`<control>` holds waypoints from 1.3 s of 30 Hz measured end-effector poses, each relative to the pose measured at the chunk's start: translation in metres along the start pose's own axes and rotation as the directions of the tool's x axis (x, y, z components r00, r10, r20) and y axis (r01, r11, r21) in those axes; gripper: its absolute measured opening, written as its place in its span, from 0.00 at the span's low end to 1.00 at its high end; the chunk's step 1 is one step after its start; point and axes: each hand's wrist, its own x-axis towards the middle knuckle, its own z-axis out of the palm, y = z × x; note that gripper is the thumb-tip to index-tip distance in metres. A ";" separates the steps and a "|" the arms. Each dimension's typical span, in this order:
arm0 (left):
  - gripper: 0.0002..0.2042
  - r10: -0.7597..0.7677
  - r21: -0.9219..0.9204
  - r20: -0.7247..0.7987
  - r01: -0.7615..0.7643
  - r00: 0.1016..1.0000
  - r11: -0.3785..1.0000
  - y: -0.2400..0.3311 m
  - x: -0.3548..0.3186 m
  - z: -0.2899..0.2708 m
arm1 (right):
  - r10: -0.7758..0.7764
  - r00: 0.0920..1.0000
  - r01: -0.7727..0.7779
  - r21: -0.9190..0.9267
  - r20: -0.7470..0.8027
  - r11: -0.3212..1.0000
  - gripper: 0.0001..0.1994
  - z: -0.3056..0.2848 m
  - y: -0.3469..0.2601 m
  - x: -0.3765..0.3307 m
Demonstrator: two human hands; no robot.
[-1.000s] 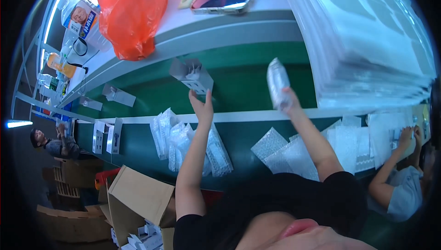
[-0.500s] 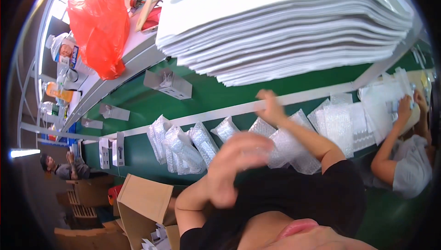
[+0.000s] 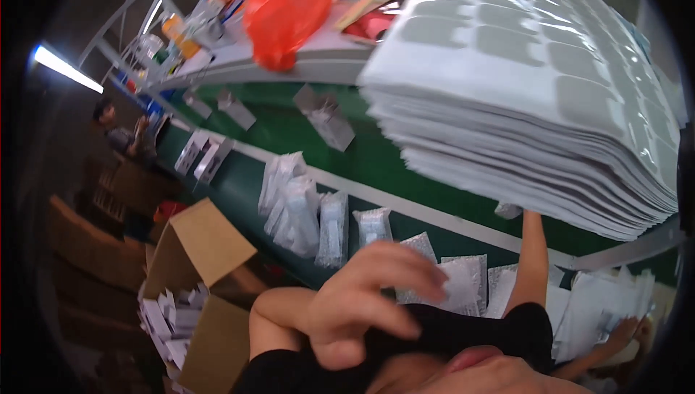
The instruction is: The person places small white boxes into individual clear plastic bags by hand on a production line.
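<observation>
Left hand [image 3: 376,298] blurred, fingers half-curled and apart, nothing visible in it; right hand [image 3: 533,218] mostly hidden behind sheet stack [image 3: 499,123], its grip can't be told, pale object [image 3: 509,210] just beside it; bubble-wrap packets [image 3: 333,229] on green bench [image 3: 242,190], beyond left hand

The left arm [image 3: 279,314] is bent sharply, and its left hand [image 3: 355,296], somewhat blurred, has curved, separated fingers [image 3: 413,267] toward three o'clock, while the right arm [image 3: 533,264] stretches toward twelve o'clock, its hand hidden.
</observation>
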 end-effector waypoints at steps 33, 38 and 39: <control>0.18 -0.905 0.621 -0.350 0.664 -0.242 -0.417 0.007 -0.300 -0.082 | -0.292 -0.585 -0.225 -0.498 0.756 -0.838 0.43 -0.114 -0.062 -0.037; 0.17 -0.830 0.533 -0.445 0.645 -0.335 -0.547 0.013 -0.279 -0.080 | -0.454 -0.129 0.253 -0.414 0.881 -0.875 0.23 -0.076 -0.077 0.027; 0.17 -0.841 0.491 -0.441 0.700 -0.314 -0.518 0.009 -0.267 -0.074 | -0.486 -0.041 0.471 -0.412 0.873 -0.780 0.20 -0.087 -0.045 0.027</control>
